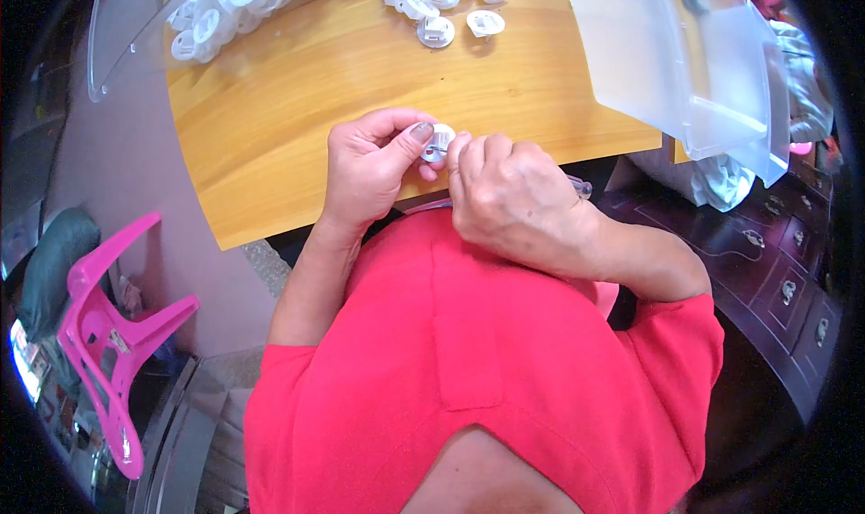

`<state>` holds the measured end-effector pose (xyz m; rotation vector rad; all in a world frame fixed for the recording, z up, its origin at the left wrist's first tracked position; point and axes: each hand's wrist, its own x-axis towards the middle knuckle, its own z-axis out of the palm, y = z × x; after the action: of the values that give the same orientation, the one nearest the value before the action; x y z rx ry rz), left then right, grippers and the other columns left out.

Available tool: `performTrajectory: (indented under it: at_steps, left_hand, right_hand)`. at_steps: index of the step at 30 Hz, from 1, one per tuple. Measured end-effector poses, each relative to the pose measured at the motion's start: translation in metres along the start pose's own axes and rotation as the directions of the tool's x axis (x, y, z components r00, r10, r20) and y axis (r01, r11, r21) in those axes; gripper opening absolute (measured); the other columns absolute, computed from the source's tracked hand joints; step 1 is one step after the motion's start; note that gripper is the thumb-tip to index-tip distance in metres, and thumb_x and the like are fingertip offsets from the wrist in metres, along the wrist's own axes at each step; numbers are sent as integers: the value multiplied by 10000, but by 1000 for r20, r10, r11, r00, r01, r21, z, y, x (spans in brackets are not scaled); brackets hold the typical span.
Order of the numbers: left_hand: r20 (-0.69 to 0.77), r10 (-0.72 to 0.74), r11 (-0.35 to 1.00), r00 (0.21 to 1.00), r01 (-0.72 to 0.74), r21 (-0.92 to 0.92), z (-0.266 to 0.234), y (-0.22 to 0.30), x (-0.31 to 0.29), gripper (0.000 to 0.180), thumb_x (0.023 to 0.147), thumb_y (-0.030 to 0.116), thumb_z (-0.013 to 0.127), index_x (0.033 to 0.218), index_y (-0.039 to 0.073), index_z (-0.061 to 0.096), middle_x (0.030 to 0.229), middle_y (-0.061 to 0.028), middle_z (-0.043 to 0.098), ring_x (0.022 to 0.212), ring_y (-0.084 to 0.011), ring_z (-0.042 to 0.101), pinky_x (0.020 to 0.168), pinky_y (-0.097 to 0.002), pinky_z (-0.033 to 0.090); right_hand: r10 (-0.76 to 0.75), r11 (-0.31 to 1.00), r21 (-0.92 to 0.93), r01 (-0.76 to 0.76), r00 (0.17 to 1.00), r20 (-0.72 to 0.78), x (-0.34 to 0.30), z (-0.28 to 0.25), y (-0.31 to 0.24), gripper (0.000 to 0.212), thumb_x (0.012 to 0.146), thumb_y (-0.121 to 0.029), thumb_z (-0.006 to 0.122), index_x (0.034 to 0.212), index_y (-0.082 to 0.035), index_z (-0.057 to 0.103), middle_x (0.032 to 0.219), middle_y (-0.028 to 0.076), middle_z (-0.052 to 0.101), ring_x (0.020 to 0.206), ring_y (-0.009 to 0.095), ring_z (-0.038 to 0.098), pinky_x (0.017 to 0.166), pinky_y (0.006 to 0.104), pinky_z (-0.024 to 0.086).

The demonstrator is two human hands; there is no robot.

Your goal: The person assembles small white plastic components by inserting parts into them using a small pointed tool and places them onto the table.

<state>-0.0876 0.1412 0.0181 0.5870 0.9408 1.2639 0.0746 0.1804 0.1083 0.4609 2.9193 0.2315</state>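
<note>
Over the near edge of the wooden table, my left hand (368, 167) pinches a small round white plastic part (441, 136) between thumb and fingers. My right hand (523, 194) is closed around a screwdriver, whose clear handle end (582, 187) sticks out behind the fist. Its thin dark shaft reaches the lower face of the white part; the exact contact spot is too small to make out. Further back on the table lie several similar loose white parts (436, 32), and a larger heap of them (236, 5) spreads at the far left.
A clear plastic bin (631, 50) stands at the table's right side, and another clear bin edge (113, 41) shows at far left. The wooden tabletop (315, 72) ends just beyond my body. A pink plastic stool (108, 334) is at left, dark drawers (766, 253) at right.
</note>
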Motion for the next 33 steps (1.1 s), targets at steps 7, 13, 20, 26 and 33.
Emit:
performTrajectory:
  at_steps: [7,13,20,26,33]
  left_hand:
    - [-1,-29,999,1000,29,39,-1,2,2,124,898,44,604,922,-68,651,764,-96,664,596,-105,592,552,-222,495]
    - [35,-32,999,999,32,-6,-2,6,3,133,901,49,602,932,-72,647,811,-116,668,627,-130,609,571,-234,507]
    - [19,-67,947,998,70,-313,-32,20,-7,217,940,124,554,1029,-67,605,900,-168,662,665,-202,647,561,-266,526]
    - [7,-33,921,999,33,-389,-48,41,-26,270,960,201,516,1054,-40,592,842,-164,636,646,-222,617,520,-278,483]
    - [-36,115,919,993,-120,-374,-60,57,-35,223,923,121,584,1055,-57,611,889,-167,664,689,-211,654,557,-281,514]
  right_hand:
    - [4,999,-41,-4,1000,7,2,0,-3,218,739,-112,569,819,87,608,630,73,530,545,135,496,409,245,365]
    - [38,998,-41,-38,999,13,5,-3,0,118,735,-98,559,737,18,580,613,49,490,550,146,510,405,268,388]
    - [293,817,551,-170,945,-144,22,-5,8,344,679,41,592,1022,45,563,707,119,529,645,293,571,530,392,465]
    - [319,740,662,-122,930,-185,47,-3,2,457,681,130,575,1126,25,562,737,139,551,642,300,564,549,386,458]
    - [255,731,683,2,927,-275,61,-3,3,508,676,131,580,1170,13,566,717,131,547,618,282,550,535,366,454]
